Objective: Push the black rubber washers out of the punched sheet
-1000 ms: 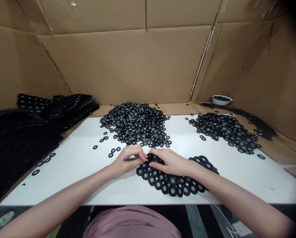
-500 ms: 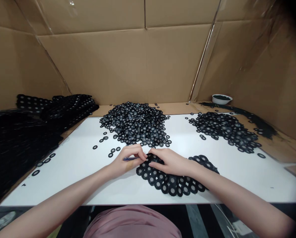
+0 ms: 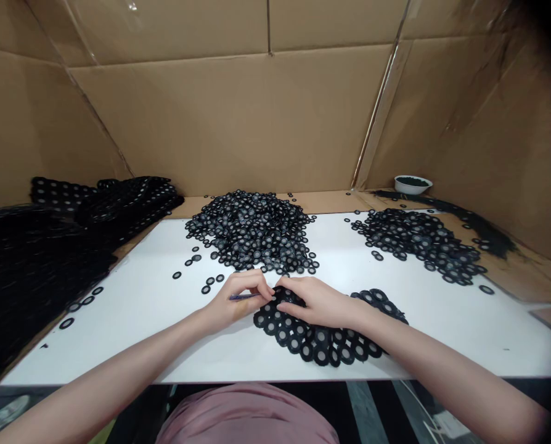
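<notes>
Just ahead of the fingers, a tall heap of loose black rings with grey mesh centres (image 3: 252, 231), its near edge almost at the knuckles of the left hand (image 3: 232, 302). Beyond the right hand (image 3: 317, 302), farther out to the right, a second, flatter heap of rings (image 3: 418, 243); past that, a white bowl (image 3: 413, 184) of black bits against a cardboard wall (image 3: 229, 117). Left of the fingers, a few stray rings (image 3: 209, 281) on the white table (image 3: 118, 345), then a bulky stack of black punched sheets (image 3: 39, 265) beyond the table's edge.

Left fingers (image 3: 252, 285) curled closed around a thin purple pen (image 3: 243, 296), tips at the upper edge of a mat of joined black rings (image 3: 317, 342). Right fingers (image 3: 291, 288) bent down onto the same mat, whether pinching or only touching impossible to tell. Mat flat on the table, directly under and just right of the fingers.
</notes>
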Demonstrator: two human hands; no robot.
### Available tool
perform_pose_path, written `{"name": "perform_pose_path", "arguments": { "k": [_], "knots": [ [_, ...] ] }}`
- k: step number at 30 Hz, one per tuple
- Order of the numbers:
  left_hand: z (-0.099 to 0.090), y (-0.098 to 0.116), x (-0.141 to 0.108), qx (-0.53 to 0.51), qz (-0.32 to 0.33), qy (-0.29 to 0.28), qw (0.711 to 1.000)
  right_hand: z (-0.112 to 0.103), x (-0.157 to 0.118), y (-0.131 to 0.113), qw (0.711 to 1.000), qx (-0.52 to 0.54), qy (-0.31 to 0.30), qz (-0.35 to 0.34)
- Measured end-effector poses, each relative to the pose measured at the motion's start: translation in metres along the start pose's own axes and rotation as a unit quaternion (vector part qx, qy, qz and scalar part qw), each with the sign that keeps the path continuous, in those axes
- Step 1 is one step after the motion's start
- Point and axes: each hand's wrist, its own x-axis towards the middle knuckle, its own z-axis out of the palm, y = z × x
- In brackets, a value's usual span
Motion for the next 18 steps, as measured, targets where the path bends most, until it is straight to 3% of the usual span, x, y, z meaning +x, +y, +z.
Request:
{"name": "perform_pose_path", "arguments": {
  "k": [18],
  "knots": [
    [0.0013,-0.0042,-0.0016,-0.052,-0.031,0.002,0.998,-0.0001,-0.0004,0.0005,1.000,-0.004,-0.003,-0.006]
  ]
}}
